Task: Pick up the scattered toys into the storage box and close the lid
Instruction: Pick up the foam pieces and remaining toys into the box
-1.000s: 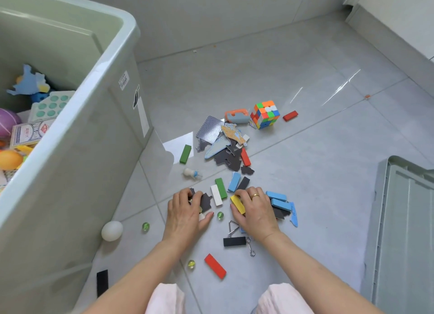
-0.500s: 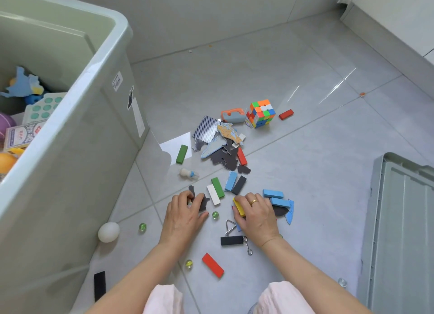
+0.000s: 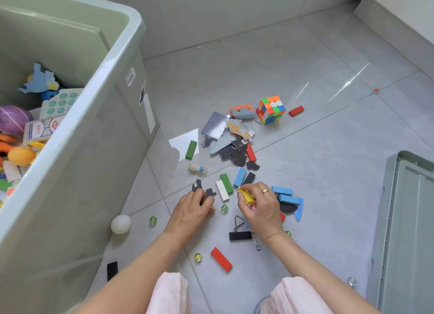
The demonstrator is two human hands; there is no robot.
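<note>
Toys lie scattered on the grey tiled floor. My right hand pinches a yellow block lifted a little off the floor. My left hand has its fingers curled over dark puzzle pieces; whether it grips one I cannot tell. Beside them lie a white block, a green block and light blue blocks. Farther off are a colour cube, a playing card and map puzzle pieces. The green storage box stands open at left, part-filled with toys.
The box lid lies on the floor at right. A white ball rests against the box. Glass marbles, a red block, black blocks and a metal wire puzzle lie near my knees. A wall runs behind.
My right hand has lifted the yellow block off the floor between its fingers. My left hand has drawn back slightly over the dark puzzle pieces. The view shifted a little.
</note>
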